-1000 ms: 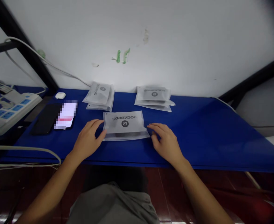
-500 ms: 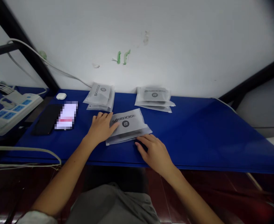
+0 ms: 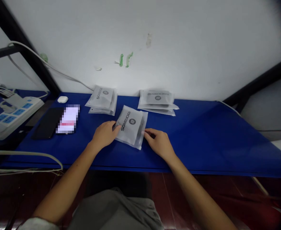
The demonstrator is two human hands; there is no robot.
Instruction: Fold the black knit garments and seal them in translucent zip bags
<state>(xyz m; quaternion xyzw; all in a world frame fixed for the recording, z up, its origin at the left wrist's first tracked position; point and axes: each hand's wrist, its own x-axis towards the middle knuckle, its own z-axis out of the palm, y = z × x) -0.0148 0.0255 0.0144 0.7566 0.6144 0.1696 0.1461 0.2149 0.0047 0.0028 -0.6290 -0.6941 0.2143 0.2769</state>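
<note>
— "Since the earlier frame, a ROCKBROS pouch [image 3: 131, 126] has turned on the blue table [image 3: 209, 137], right of the lit phone [image 3: 68, 118]."
— "And the grip?"
— "The left hand [image 3: 104, 134] pinches the edge nearer that phone; the right hand [image 3: 159, 142] touches the farther edge, whether pinching cannot be told."

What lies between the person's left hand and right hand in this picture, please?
A frosted ROCKBROS bag lies between the left hand and the right hand on the blue table, as the head view shows.
</note>
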